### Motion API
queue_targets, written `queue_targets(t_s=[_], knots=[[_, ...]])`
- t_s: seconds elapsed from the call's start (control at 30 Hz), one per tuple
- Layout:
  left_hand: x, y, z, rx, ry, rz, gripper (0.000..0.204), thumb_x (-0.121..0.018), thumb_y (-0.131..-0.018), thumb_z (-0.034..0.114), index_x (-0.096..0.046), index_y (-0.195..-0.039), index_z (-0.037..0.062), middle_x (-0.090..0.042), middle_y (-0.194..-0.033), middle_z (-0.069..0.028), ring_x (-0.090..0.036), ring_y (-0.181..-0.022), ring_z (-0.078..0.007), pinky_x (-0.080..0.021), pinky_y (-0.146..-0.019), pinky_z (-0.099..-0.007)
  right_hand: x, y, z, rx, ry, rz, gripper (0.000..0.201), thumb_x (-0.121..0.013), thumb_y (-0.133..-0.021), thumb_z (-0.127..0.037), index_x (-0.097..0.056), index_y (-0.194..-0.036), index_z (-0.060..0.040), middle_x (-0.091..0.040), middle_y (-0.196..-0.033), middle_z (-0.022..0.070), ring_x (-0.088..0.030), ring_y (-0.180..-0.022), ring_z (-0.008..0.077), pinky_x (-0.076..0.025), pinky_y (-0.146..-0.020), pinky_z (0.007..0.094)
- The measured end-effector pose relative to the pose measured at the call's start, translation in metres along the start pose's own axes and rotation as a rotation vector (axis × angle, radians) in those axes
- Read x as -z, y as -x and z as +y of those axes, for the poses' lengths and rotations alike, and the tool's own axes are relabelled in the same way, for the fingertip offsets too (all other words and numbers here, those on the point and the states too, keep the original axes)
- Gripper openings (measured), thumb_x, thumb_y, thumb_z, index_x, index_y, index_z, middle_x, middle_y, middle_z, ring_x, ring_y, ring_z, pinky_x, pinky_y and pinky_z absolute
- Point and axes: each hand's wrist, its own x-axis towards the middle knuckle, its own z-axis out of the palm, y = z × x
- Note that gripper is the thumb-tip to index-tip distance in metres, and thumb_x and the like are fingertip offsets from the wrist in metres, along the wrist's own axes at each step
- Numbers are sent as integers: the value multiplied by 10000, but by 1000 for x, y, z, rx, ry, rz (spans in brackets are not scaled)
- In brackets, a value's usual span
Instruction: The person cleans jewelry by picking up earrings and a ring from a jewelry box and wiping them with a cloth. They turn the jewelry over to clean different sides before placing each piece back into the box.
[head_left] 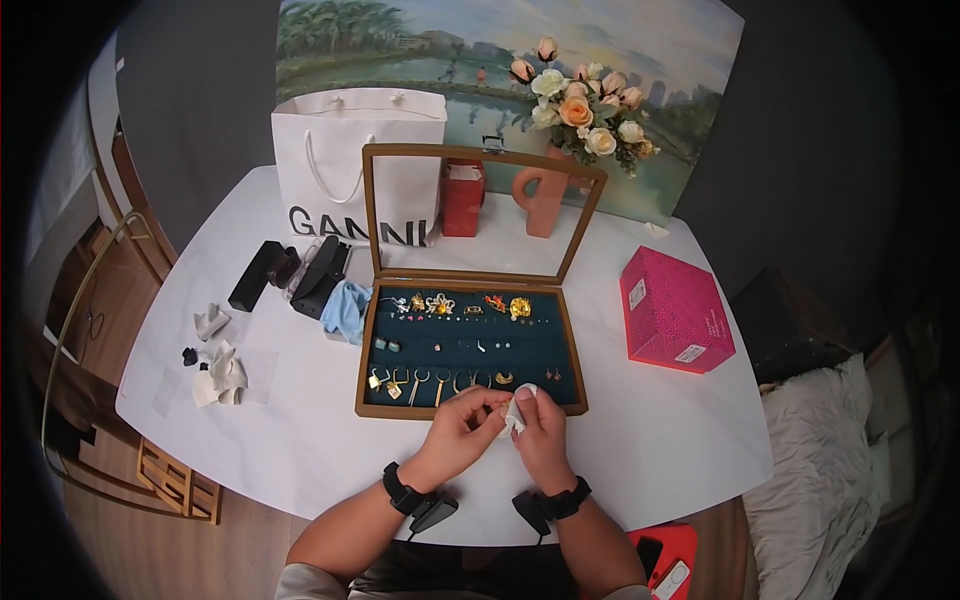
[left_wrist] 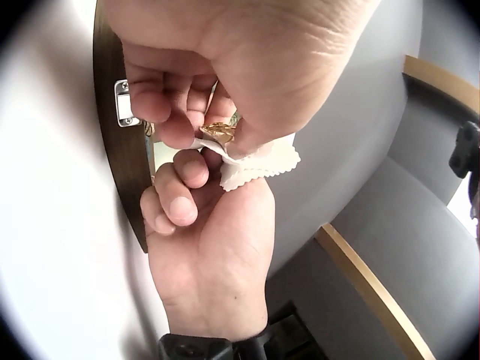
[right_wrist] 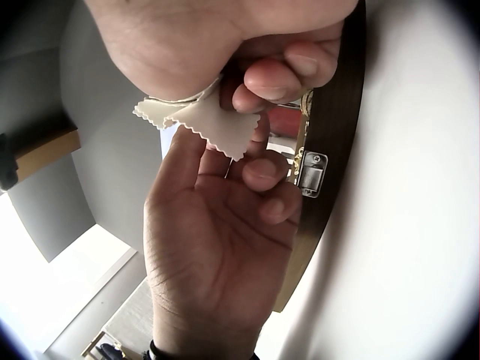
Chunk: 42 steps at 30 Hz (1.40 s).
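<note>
Both hands meet in front of the open jewellery box (head_left: 362, 400) in the head view. The right hand (head_left: 545, 437) pinches a small off-white polishing cloth (right_wrist: 214, 127) with zigzag edges. A gold piece of jewellery (left_wrist: 219, 132) shows beside the cloth (left_wrist: 259, 163) in the left wrist view, mostly covered by fingers. My left hand (head_left: 460, 436) has its thumb and fingers curled around that piece. The box's glass lid stands raised, and rows of earrings (head_left: 441, 385) and brooches (head_left: 520, 307) lie on its dark green lining.
A pink box (head_left: 680, 310) stands at the right. Left of the jewellery box are black cases (head_left: 320, 275), a blue cloth (head_left: 346, 308) and crumpled off-white cloths (head_left: 219, 376). Behind are a white paper bag (head_left: 345, 150), a red box (head_left: 462, 205) and a flower vase (head_left: 545, 200).
</note>
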Motion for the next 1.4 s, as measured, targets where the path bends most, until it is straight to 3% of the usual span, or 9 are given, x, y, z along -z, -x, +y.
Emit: queue_targets(t_s=[0.3, 0.4, 0.6, 0.7, 1.4], knots=[[0, 1, -2, 27, 27, -13, 218, -637, -1014, 38, -667, -1224, -12, -652, -1053, -12, -600, -873, -28, -487, -740, -186, 1, 0, 2, 7, 11, -12, 347, -507, -1122, -288, -610, -924, -22, -574, -750, -23, -487, -684, 46, -416, -602, 252], [-4, 0, -6, -12, 86, 37, 226, -673, -977, 28, -699, -1200, 7, -592, -951, 11, -450, -673, -13, -389, -611, -187, 0, 0, 0, 9, 14, -12, 351, -505, -1122, -291, -611, -924, -23, -572, -749, -24, -486, -684, 46, -415, -603, 252], [-4, 0, -8, -9, 90, 37, 228, -671, -977, 29, -697, -1203, 7, -592, -951, 10, -445, -667, -13, -389, -609, -188, 1, -1, 2, 9, 27, -13, 352, -507, -1122, -295, -613, -926, -23, -568, -741, -28, -481, -670, 47, -410, -589, 252], [0, 1, -5, 28, 31, -14, 224, -635, -1013, 36, -656, -1230, -14, -646, -1056, -7, -592, -871, -28, -482, -739, -186, 0, 0, 0, 3, 18, -13, 352, -512, -1120, -295, -612, -923, -21, -564, -736, -27, -479, -663, 47, -408, -583, 253], [0, 1, -7, 22, 17, -19, 232, -617, -1010, 11, -647, -1238, -14, -630, -1048, 1, -587, -875, -24, -476, -731, -184, 1, -2, 5, 27, 47, -3, 346, -534, -1111, -273, -570, -890, -9, -533, -709, -3, -468, -651, 59, -399, -567, 273]])
